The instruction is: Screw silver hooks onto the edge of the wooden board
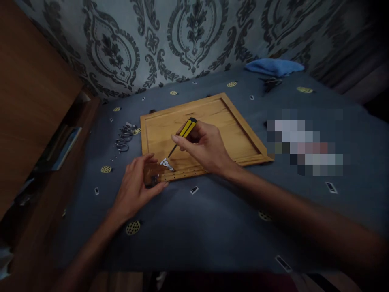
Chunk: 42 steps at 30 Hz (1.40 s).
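A framed wooden panel, like a small cabinet door, lies flat on the dark cloth. My right hand is closed around a yellow and black screwdriver, tilted with its shaft pointing down to the left. The screwdriver's tip is at a metal hinge near the panel's front left corner; whether it sits in a screw is too small to tell. At that same corner rests my left hand, fingers along the left edge and thumb spread apart at the front edge.
Several metal hinges lie left of the panel, with tiny loose pieces near them. A blue cloth and a dark object lie at the back right. A blurred-out item is on the right. Wooden furniture stands at the left.
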Each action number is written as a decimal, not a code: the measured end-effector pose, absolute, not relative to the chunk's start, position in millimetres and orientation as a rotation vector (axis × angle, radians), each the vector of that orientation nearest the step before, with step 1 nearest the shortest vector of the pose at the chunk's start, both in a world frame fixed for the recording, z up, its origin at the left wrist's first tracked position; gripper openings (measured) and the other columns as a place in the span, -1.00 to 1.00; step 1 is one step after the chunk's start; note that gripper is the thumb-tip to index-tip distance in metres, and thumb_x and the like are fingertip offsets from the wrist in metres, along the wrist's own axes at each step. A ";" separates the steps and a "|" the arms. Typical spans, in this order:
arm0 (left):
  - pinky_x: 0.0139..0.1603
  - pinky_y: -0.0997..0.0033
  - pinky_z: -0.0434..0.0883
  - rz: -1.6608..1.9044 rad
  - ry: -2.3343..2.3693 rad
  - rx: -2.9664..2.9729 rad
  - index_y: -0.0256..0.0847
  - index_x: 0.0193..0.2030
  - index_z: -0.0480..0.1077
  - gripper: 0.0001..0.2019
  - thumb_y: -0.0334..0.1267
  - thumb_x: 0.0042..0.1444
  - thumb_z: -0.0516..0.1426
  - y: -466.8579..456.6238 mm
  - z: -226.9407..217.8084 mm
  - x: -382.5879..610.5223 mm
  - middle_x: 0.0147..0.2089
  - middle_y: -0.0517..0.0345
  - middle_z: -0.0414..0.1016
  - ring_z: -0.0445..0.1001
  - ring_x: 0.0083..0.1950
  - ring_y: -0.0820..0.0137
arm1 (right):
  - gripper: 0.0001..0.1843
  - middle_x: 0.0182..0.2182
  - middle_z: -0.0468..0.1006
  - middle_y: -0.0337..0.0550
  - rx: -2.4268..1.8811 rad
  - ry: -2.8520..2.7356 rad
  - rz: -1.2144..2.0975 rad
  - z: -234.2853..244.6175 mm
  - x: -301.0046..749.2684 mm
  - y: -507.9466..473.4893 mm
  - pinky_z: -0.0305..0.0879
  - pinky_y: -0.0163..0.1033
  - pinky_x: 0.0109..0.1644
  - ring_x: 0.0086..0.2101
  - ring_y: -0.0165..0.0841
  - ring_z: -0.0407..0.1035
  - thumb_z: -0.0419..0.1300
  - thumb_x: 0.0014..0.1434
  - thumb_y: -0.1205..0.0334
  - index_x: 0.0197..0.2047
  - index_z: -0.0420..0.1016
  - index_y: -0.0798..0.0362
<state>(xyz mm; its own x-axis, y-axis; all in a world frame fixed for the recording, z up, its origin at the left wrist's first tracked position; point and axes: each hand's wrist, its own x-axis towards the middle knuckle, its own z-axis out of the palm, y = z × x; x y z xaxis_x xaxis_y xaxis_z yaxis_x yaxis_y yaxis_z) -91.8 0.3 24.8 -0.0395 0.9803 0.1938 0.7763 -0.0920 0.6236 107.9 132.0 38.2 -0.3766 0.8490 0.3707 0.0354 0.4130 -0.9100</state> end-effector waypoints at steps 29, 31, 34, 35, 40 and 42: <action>0.12 0.13 0.47 0.959 1.745 1.791 -0.11 0.04 0.46 -0.77 -0.11 0.32 0.14 22.0 42.7 -105.9 0.02 0.04 0.63 0.56 0.13 0.13 | -0.83 -0.27 0.57 -0.19 -0.932 -1.398 1.629 5.9 68.5 147.7 0.50 -0.27 -0.24 -0.34 -0.38 0.56 0.18 0.32 0.25 -0.02 0.37 0.03; 0.14 0.12 0.45 0.953 1.728 1.835 -0.09 0.00 0.47 -0.81 -0.16 0.35 0.10 22.6 41.7 -106.6 0.02 0.05 0.62 0.56 0.12 0.15 | -0.85 -0.33 0.54 -0.23 -0.970 -1.479 1.533 5.9 79.4 139.3 0.41 -0.28 -0.30 -0.38 -0.38 0.48 0.23 0.27 0.27 -0.08 0.42 0.03; 0.16 0.12 0.45 0.985 1.703 1.825 -0.10 -0.02 0.48 -0.82 -0.18 0.36 0.08 24.9 37.7 -110.5 0.00 0.06 0.62 0.56 0.10 0.17 | -0.89 -0.40 0.52 -0.22 -0.938 -1.897 1.305 10.4 99.8 117.4 0.28 -0.26 -0.26 -0.35 -0.35 0.40 0.30 0.24 0.22 -0.30 0.51 0.05; 0.15 0.13 0.45 0.996 1.700 1.812 -0.11 -0.02 0.48 -0.82 -0.18 0.37 0.08 25.8 36.2 -111.6 0.00 0.06 0.62 0.57 0.10 0.17 | -0.88 -0.38 0.54 -0.21 -0.936 -2.078 1.175 12.3 104.9 109.8 0.25 -0.26 -0.27 -0.35 -0.34 0.40 0.31 0.26 0.19 -0.29 0.53 0.05; 0.13 0.15 0.47 0.995 1.682 1.810 -0.13 0.00 0.50 -0.80 -0.16 0.36 0.10 26.6 34.9 -111.3 0.01 0.05 0.63 0.56 0.10 0.18 | -0.88 -0.38 0.55 -0.22 -1.041 -2.305 0.966 16.4 108.7 92.4 0.19 -0.28 -0.26 -0.33 -0.35 0.40 0.37 0.15 0.39 -0.37 0.52 0.04; 0.13 0.14 0.48 0.967 1.673 1.843 -0.13 0.03 0.50 -0.78 -0.14 0.36 0.12 24.2 37.6 -109.5 0.04 0.04 0.61 0.55 0.12 0.17 | -0.86 -0.41 0.54 -0.24 -1.054 -2.287 0.986 15.5 105.5 93.0 0.19 -0.29 -0.27 -0.36 -0.37 0.40 0.36 0.14 0.45 -0.38 0.53 0.05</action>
<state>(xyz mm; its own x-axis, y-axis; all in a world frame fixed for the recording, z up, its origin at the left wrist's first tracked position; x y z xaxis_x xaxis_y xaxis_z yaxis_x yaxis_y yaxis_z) -109.5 24.2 37.6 0.0093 0.9820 0.1884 0.6533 -0.1486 0.7424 105.5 93.0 15.5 -0.6163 0.7826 0.0876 0.4737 0.4573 -0.7526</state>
